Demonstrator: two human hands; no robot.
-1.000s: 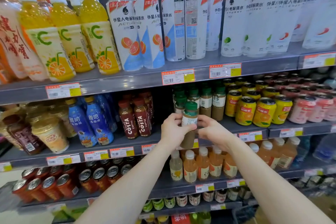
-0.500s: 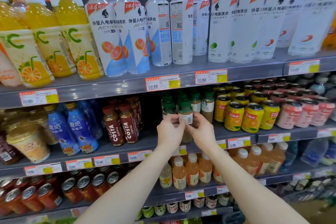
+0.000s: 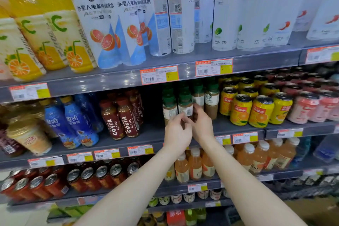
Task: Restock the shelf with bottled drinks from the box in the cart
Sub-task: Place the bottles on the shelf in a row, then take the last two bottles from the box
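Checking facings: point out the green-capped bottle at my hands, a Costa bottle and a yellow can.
green-capped bottle [image 3: 185, 110], head view, white label.
Costa bottle [image 3: 128, 124], head view, brown label.
yellow can [image 3: 242, 114], head view, orange picture.

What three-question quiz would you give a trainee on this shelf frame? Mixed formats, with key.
1. Multiple choice: what stands directly right of the green-capped coffee bottles on their shelf?
A. yellow cans
B. blue bottles
C. red cans
2. True or false: the left hand and right hand are at a bottle on the top shelf.
3. Fill in: the brown bottles further left on that shelf carry the brand word ____.
Key: 1 A. 2 False: both hands are at one of the green-capped coffee bottles, one shelf below the top one in view. 3 COSTA.
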